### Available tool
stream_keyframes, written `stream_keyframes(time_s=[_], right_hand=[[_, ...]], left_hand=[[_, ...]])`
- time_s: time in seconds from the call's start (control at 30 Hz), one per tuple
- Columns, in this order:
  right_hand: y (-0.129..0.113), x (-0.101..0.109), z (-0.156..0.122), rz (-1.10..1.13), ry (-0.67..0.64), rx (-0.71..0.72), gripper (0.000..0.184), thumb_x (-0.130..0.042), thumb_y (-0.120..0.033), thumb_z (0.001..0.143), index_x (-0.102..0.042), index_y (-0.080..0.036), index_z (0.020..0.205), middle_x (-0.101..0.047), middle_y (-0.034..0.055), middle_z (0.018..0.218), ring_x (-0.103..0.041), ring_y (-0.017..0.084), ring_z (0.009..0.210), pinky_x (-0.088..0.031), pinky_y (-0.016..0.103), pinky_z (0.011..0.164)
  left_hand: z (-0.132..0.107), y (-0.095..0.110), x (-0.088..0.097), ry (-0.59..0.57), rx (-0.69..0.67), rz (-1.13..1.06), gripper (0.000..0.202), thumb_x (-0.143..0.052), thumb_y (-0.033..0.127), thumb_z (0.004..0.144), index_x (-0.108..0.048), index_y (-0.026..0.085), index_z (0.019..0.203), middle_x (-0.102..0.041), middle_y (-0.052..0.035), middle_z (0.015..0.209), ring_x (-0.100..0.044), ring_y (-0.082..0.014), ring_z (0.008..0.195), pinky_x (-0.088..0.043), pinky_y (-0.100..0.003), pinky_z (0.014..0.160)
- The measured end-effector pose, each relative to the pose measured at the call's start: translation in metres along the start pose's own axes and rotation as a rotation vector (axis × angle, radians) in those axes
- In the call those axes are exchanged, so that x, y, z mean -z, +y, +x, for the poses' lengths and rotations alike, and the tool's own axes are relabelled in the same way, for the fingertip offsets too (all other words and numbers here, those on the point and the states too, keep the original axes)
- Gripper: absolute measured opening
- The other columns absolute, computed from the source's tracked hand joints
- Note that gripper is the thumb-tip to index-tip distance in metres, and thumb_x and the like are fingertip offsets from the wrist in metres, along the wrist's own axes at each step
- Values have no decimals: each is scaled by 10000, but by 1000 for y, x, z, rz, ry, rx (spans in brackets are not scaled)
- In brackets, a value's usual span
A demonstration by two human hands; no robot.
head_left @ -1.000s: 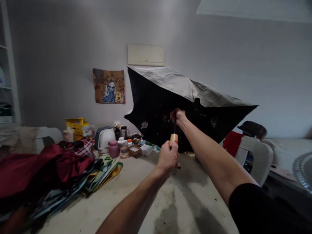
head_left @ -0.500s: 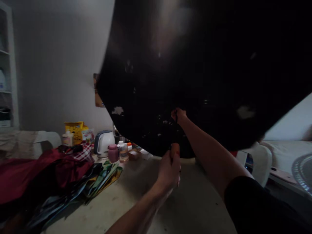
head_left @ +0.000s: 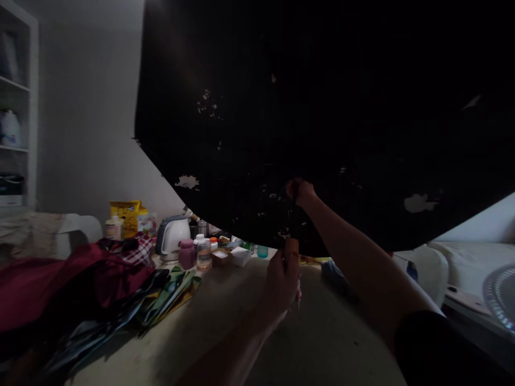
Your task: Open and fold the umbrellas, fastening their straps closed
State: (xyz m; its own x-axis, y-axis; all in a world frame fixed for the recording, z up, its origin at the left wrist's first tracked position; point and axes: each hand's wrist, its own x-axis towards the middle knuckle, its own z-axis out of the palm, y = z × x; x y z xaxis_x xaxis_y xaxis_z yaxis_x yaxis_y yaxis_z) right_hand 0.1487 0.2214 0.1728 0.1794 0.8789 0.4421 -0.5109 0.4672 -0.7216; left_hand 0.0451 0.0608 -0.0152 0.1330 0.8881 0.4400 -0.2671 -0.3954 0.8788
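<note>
A large black umbrella is spread open in front of me, its dark inner side toward me and pale worn patches showing through the canopy. My left hand is wrapped around its orange-brown handle, low over the table. Farther up, my right hand is closed around the umbrella's shaft near the middle of the canopy. Darkness hides the shaft and ribs, so exactly what the right fingers grip on it is hard to see.
On the pale table, a dark red cloth bag and folded fabrics lie at left. Behind them stand an electric kettle, a pink jar, bottles and a white box. A fan is at far right.
The canopy has spread wider, its left edge reaching farther left and its lower edge slightly higher, uncovering more items behind. Both hands have shifted slightly right, keeping their grips.
</note>
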Motion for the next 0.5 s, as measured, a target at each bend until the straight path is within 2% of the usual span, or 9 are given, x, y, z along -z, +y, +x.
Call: stream_keyframes(time_s=[0.27, 0.5], right_hand=[[-21, 15, 2, 71, 93, -34, 232, -404, -130, 930, -408, -193, 707, -443, -52, 468, -442, 64, 387, -356, 138, 366], [-27, 17, -2, 96, 9, -14, 261, -349, -138, 964, -462, -169, 731, -519, -18, 526, -507, 63, 433, -404, 141, 399]], left_hand=[[-28, 3, -2, -26, 81, 73, 489, -490, 701, 816, -413, 219, 804, -412, 94, 536, -306, -44, 301, -264, -189, 270], [-35, -3, -7, -16, 82, 82, 459, -494, 668, 827, -398, 220, 805, -417, 92, 557, -315, -43, 315, -278, -190, 290]])
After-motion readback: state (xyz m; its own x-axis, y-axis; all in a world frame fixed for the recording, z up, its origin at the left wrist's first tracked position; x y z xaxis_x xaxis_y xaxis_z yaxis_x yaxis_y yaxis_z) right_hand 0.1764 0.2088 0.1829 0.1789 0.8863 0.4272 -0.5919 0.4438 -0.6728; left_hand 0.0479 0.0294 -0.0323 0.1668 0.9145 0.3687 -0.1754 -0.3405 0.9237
